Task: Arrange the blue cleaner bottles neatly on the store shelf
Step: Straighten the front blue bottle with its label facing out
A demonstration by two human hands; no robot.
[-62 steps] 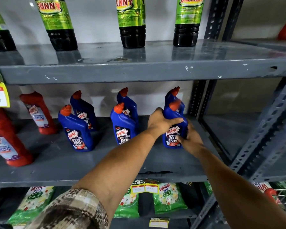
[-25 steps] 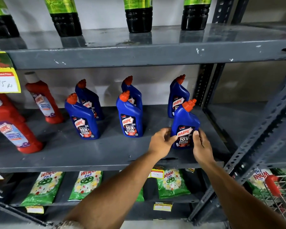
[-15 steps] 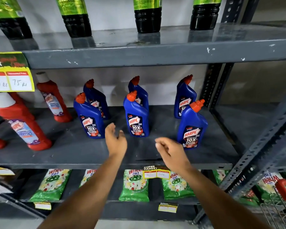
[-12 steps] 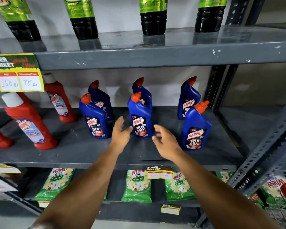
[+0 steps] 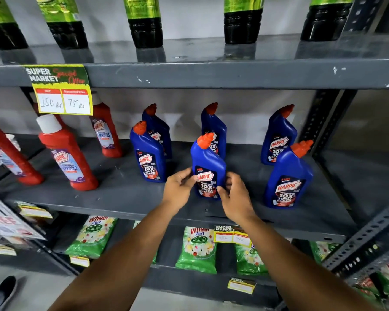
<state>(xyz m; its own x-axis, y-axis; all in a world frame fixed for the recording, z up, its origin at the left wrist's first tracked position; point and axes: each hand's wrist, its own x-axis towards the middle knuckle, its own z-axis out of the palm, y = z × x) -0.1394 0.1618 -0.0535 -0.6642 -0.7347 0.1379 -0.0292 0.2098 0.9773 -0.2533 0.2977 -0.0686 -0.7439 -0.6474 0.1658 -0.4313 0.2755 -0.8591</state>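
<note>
Several blue cleaner bottles with orange caps stand in two rows on the grey middle shelf [image 5: 121, 196]. The front middle bottle [image 5: 208, 162] is upright between my two hands: my left hand [image 5: 179, 189] grips its left side and my right hand [image 5: 234, 196] its right side, low at the label. The front left bottle [image 5: 148, 153] and the front right bottle [image 5: 289, 176] stand free on either side. Behind them are three more: back left [image 5: 160, 129], back middle [image 5: 215, 129] and back right [image 5: 279, 135].
Red cleaner bottles [image 5: 65, 153] stand on the left of the same shelf, under a yellow price tag [image 5: 63, 95]. Dark bottles with green labels [image 5: 144, 21] line the shelf above. Green detergent packs [image 5: 195, 250] lie below. A perforated steel upright [image 5: 323, 122] bounds the right end.
Both hands let go of the front right bottle, which now stands nearer the shelf's front edge, moved left and closed on the front middle bottle. The view shifted left.
</note>
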